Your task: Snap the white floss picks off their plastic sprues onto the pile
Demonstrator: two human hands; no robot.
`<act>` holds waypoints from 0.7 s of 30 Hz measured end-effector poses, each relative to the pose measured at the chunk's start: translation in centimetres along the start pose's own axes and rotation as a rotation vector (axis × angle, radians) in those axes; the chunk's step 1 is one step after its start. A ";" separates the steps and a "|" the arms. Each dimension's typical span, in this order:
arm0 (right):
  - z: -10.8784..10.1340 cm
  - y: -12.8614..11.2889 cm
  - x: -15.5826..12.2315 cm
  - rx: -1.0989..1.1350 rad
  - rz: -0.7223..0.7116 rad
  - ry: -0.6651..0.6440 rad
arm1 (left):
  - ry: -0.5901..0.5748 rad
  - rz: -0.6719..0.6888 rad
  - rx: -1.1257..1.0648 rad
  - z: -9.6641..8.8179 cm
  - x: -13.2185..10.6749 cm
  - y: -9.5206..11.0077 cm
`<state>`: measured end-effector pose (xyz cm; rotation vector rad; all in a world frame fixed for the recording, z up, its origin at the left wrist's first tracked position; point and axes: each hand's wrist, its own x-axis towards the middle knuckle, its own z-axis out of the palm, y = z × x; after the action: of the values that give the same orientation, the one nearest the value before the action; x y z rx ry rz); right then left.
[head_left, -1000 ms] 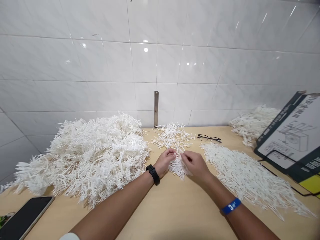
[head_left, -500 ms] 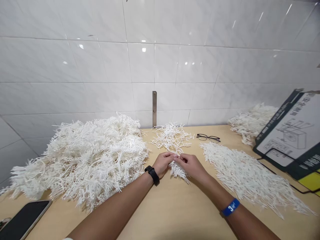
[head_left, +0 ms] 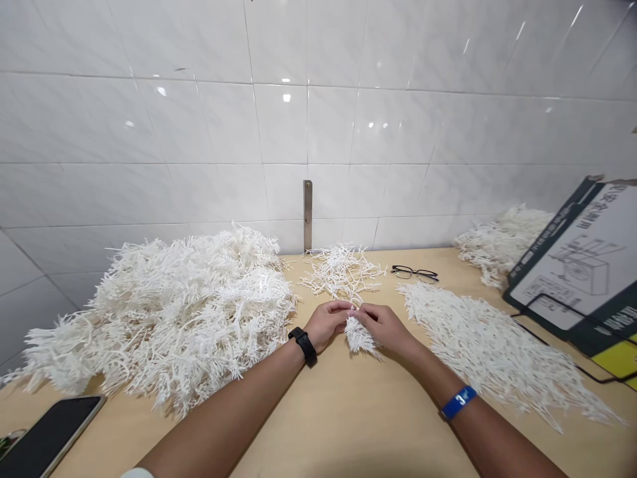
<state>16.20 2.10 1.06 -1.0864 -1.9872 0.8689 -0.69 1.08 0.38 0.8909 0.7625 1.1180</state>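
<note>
My left hand [head_left: 329, 323] and my right hand [head_left: 385, 325] meet fingertip to fingertip over the middle of the table. Between them they pinch the top of a small bunch of white branching strands [head_left: 361, 337], whose frayed ends hang down toward me. The fingertips partly hide the pinched end. Just beyond my hands lies a loose heap of single white strands [head_left: 343, 271]. On the left rises a big tangled pile of white strands [head_left: 199, 318]. To the right, more white strands [head_left: 492, 345] are spread in a flat, combed layer.
Black-framed glasses [head_left: 414, 273] lie behind the flat layer. A dark green and white box [head_left: 577, 265] leans at the right, with a black cord [head_left: 562, 305] before it. Another white heap [head_left: 507, 239] sits behind. A phone [head_left: 47, 435] lies front left. A tiled wall [head_left: 323, 126] backs the table.
The bunch hanging from my fingers has shifted slightly to the right, and more of its upper part shows. My hands have turned a little but stay together.
</note>
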 end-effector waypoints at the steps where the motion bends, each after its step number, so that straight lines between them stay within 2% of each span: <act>1: 0.0 0.0 0.0 0.011 0.001 -0.008 | -0.001 0.021 0.011 0.1 0.0 -0.1; 7: 0.1 -0.5 -0.1 0.021 0.059 -0.080 | 0.023 0.121 0.105 0.5 0.0 -0.4; 11: 0.4 -0.6 -0.2 -0.033 0.073 -0.105 | 0.043 0.132 0.136 0.6 0.1 -0.6; 15: 0.3 -0.4 -0.3 0.077 0.072 -0.160 | 0.053 0.139 0.156 0.4 0.2 -0.6; 21: 0.8 -0.1 -0.4 0.290 0.107 -0.216 | -0.080 0.037 0.062 0.1 -0.2 -0.4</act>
<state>15.65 1.51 0.64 -0.9703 -1.9088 1.3344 -0.48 0.84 0.13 0.9997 0.7203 1.0896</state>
